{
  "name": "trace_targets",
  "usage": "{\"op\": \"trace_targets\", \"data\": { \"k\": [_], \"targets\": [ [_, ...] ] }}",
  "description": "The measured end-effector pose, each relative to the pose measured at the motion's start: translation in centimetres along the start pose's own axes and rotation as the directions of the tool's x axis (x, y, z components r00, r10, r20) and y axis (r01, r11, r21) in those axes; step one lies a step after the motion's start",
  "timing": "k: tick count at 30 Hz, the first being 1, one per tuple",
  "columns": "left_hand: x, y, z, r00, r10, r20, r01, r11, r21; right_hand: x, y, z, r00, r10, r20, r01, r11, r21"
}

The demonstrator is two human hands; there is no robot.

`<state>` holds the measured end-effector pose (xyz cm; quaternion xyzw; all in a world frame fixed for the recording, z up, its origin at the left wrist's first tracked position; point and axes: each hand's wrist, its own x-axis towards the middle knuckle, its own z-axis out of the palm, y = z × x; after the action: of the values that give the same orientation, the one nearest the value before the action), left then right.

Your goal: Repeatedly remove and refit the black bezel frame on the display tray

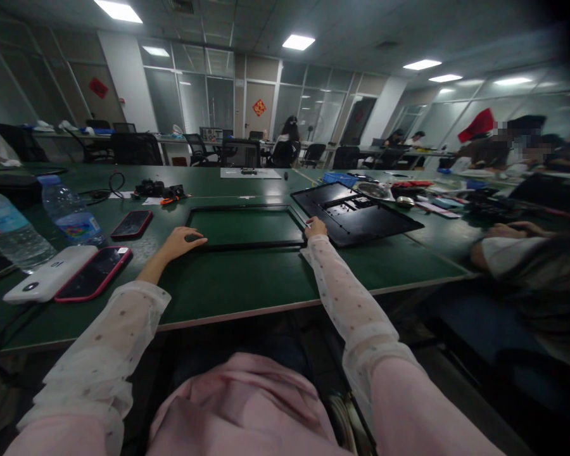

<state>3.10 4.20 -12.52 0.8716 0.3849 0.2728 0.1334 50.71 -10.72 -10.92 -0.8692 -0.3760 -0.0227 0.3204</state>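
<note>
A thin black rectangular frame (247, 245), like a screen bezel, lies flat on the green table, whose surface shows through its middle. At its lower left corner is my left hand (183, 242), thumb and fingers curved with a gap between them and nothing visible inside. Over the right side of the bezel, my right hand (316, 228) is closed on a thin white piece (308, 224), mostly hidden by the fingers. Just right of that hand, a large black panel (356, 218) with a cut-out and metal parts rests tilted on the table.
To the left are two water bottles (73, 212), a white power bank (50, 275), a red-edged phone (94, 273) and another phone (132, 225). Black gear with orange-handled pliers (171, 199) lies behind. A blue basket (339, 179) stands beyond the panel. A co-worker's hands (515, 229) rest at right.
</note>
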Motion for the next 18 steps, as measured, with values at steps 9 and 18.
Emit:
{"op": "trace_targets", "data": {
  "k": [9,18],
  "targets": [
    [0.0,1.2,-0.4,0.994,0.03,0.102,-0.021,0.996,-0.087,0.3,0.1,-0.3,0.999,0.013,-0.029,-0.014,1.0,-0.028],
    [-0.4,1.3,-0.2,0.995,-0.053,0.082,0.051,0.998,0.024,0.6,0.0,-0.8,0.997,0.08,-0.025,-0.078,0.996,0.043]
  ]
}}
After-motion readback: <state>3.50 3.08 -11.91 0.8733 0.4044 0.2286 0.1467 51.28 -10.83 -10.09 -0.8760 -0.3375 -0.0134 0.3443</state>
